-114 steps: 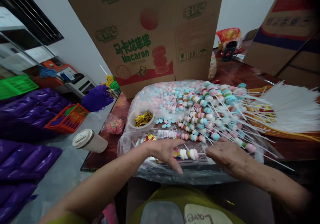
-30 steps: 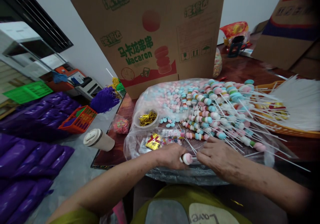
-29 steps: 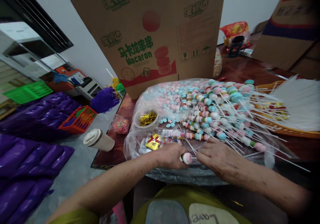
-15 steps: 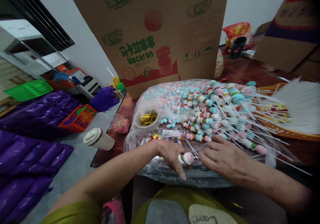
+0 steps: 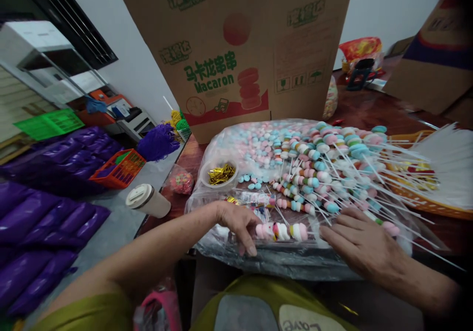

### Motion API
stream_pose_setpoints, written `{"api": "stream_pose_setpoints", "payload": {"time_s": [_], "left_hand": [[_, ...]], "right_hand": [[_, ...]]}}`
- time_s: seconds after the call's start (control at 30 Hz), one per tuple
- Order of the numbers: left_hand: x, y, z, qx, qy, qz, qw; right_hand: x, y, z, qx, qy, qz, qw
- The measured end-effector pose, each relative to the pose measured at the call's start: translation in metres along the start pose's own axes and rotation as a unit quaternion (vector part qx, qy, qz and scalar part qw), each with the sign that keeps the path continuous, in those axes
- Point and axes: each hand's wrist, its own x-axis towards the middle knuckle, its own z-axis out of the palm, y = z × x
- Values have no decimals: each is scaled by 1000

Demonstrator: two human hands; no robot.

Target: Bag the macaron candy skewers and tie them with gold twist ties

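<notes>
A marshmallow skewer point(image 5: 283, 231), pink, white and yellow with a red patch, lies level across the plastic sheet near the table's front edge. My left hand point(image 5: 238, 222) is closed at its left end, thumb pointing down; whether it grips the marshmallows or a clear wrapper is hard to see. On the other side, my right hand point(image 5: 360, 242) pinches the white stick with bent fingers. Just behind lie wrapped skewers point(image 5: 256, 199) and another bare skewer point(image 5: 295, 206). A large pile of finished skewers point(image 5: 325, 173) spreads beyond my right hand.
A bowl of gold twist ties point(image 5: 221, 174) stands left of loose marshmallows point(image 5: 254, 181). At the right, an orange basket point(image 5: 417, 200) holds white sticks point(image 5: 453, 168). A tall cardboard box point(image 5: 236, 50) blocks the back. A lidded cup point(image 5: 150, 200) stands at the left edge.
My hands have moved apart, the right one going right with the stick. More of the marshmallow skewer now shows between them. The view has shifted slightly.
</notes>
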Motion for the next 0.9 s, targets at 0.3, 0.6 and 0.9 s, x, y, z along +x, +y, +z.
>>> {"api": "stream_pose_setpoints", "payload": {"time_s": [0.3, 0.6, 0.9], "left_hand": [[-7, 25, 36, 493, 410, -139, 754], [-11, 17, 27, 433, 272, 1, 860], [-21, 21, 23, 213, 227, -40, 949]], "right_hand": [[1, -16, -9, 245, -110, 210, 940], [10, -12, -14, 91, -63, 65, 992], [15, -15, -37, -45, 14, -61, 997]]}}
